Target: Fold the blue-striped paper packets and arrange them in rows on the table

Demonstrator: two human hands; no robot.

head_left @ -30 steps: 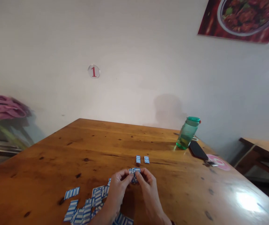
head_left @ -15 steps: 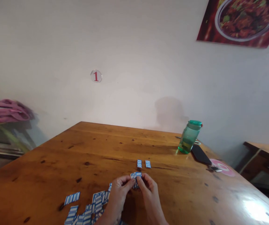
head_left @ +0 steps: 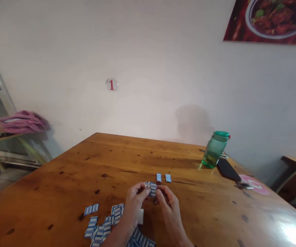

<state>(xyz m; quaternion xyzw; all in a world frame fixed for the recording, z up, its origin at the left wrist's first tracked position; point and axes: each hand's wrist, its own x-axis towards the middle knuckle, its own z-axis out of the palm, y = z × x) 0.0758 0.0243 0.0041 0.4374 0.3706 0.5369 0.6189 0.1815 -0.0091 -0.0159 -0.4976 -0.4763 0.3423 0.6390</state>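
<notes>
Pinching blue-striped cards (head_left: 153,188) in left hand (head_left: 134,199), right hand (head_left: 169,204) at their edge, its grip unclear

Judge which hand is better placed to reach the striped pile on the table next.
Left, probably: the left hand is nearer the striped pile, while the right hand is farther across. The left does, however, also grip the held cards.

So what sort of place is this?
Probably an eatery: the wall carries a food poster and a round sign reading 1, perhaps a table number, with a wooden table in front.
</notes>
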